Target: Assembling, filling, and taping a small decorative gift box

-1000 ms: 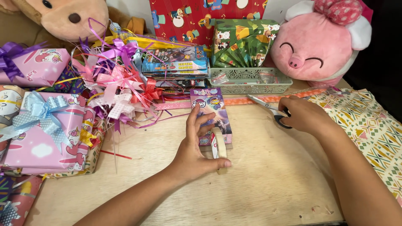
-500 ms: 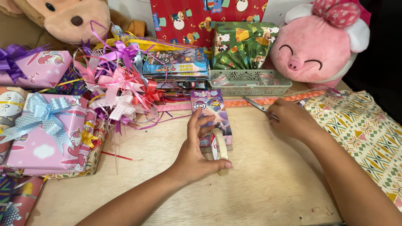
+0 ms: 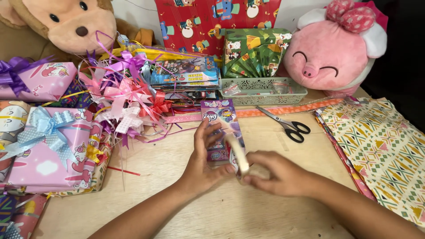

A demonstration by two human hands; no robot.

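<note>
My left hand (image 3: 204,164) holds a roll of pale tape (image 3: 237,152) on edge at the middle of the wooden table (image 3: 177,208). My right hand (image 3: 279,171) touches the same roll from the right, its fingers pinching at the roll's lower side. Just behind the roll lies a small purple box (image 3: 219,128) with cartoon pony pictures, flat on the table, and my left fingers rest against it. Black-handled scissors (image 3: 287,126) lie free on the table behind my right hand.
A heap of ribbon bows (image 3: 126,97) and wrapped pink gifts (image 3: 48,150) fills the left. Patterned wrapping paper sheets (image 3: 380,150) lie at the right. A pale green basket (image 3: 261,90), a pink plush pig (image 3: 336,48) and a brown plush monkey (image 3: 66,26) stand at the back.
My right hand has let go of the scissors, which now lie on the table, and has come left to the tape roll held by my left hand.
</note>
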